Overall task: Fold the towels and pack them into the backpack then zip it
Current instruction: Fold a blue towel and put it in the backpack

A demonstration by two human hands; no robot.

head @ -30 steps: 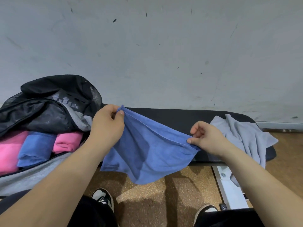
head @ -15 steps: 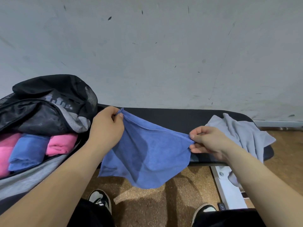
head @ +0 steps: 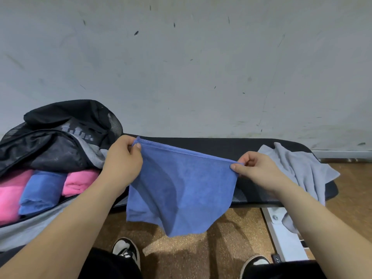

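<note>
Left hand (head: 122, 162) and right hand (head: 255, 172) fingers pinch the blue towel (head: 181, 190) (top corners), hanging taut.

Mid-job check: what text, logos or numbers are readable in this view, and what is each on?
Nothing reads clearly.
Pale blocky print on the backpack flap: creased and broken up, not readable.
Mark on the small black tag beside the white frame: too small to read.
No label shows on the blue towel or the grey towel.
</note>
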